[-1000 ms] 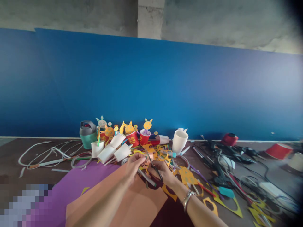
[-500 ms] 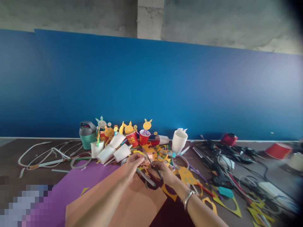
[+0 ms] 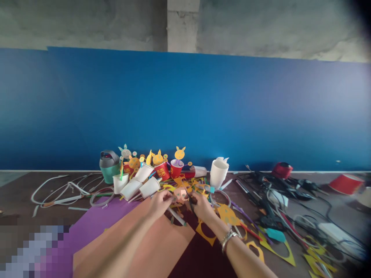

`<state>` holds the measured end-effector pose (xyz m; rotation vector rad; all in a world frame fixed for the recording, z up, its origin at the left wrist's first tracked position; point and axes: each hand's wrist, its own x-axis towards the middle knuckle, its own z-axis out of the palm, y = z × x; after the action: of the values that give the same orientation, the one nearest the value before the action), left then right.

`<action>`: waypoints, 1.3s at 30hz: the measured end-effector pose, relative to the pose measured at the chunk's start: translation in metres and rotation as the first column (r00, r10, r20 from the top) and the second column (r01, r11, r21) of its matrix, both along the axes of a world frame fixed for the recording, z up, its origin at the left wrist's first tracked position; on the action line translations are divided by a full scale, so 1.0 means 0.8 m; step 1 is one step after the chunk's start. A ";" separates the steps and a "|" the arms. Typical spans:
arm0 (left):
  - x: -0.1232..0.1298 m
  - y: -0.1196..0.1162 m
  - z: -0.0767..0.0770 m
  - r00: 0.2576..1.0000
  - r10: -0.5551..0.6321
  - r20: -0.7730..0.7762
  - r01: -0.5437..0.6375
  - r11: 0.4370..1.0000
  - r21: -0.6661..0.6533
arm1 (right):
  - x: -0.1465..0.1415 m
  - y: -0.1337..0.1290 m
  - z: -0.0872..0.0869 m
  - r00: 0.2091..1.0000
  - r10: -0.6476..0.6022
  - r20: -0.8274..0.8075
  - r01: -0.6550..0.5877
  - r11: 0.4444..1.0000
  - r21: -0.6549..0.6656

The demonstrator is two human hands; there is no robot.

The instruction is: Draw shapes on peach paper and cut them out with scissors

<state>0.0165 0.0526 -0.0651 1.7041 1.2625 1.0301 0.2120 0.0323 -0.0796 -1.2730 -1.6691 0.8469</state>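
Observation:
My left hand (image 3: 160,202) pinches the edge of a small salmon-coloured paper cutout (image 3: 179,194) with darker round marks on it. In my right hand (image 3: 202,206) are dark-handled scissors (image 3: 191,202), close against the right side of that cutout. The blades are hard to make out. Below both hands lies a big salmon paper sheet (image 3: 139,239) with a notch cut from its far edge, and a pale marker (image 3: 176,217) rests near that notch. Purple paper (image 3: 95,216) shows to the left.
White paper cups (image 3: 130,189) and red cups (image 3: 162,171) with yellow animal-face cutouts stand at the back, beside a green-grey flask (image 3: 109,168). A white cup stack (image 3: 218,173), yellow paper scraps (image 3: 228,215) and black cables (image 3: 290,189) spread to the right.
The salmon cutout has turned to face me more, held between both hands. My right hand with the scissors has shifted slightly right and up. The big salmon sheet has slid left.

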 end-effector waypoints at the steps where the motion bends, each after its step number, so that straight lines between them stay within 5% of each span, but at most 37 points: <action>1: -0.003 -0.001 0.000 0.998 0.001 -0.060 0.000 1.000 0.013 | -0.001 -0.001 0.002 0.997 -0.032 0.067 0.028 0.998 0.056; 8: -0.021 -0.017 0.002 0.950 -0.051 -0.309 0.061 0.998 0.022 | -0.008 -0.007 0.005 0.943 -0.106 0.315 0.048 0.982 0.185; 17: -0.022 -0.007 -0.008 0.921 0.068 -0.384 0.009 0.981 0.196 | -0.007 -0.012 0.010 0.965 -0.076 0.249 0.030 0.982 0.186; 22: -0.020 -0.018 -0.018 0.898 0.130 -0.420 0.071 0.900 0.430 | -0.011 -0.016 0.012 0.987 -0.013 0.162 -0.022 0.976 0.215; 29: -0.018 -0.030 -0.009 0.840 0.056 -0.539 0.196 0.896 0.398 | -0.022 -0.024 0.011 0.955 0.110 0.275 -0.178 0.956 0.235; 34: -0.015 -0.032 -0.005 0.828 0.062 -0.558 0.213 0.885 0.414 | -0.013 -0.019 0.003 0.912 -0.162 0.376 0.091 0.976 0.199; 39: -0.015 -0.028 -0.011 0.823 0.081 -0.562 0.202 0.883 0.424 | 0.002 -0.004 -0.007 0.879 -0.377 0.290 0.310 0.917 0.253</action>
<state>0.0043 0.0302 -0.0737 2.5561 1.3671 0.8535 0.2137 0.0290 -0.0851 -1.5737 -1.6594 0.2473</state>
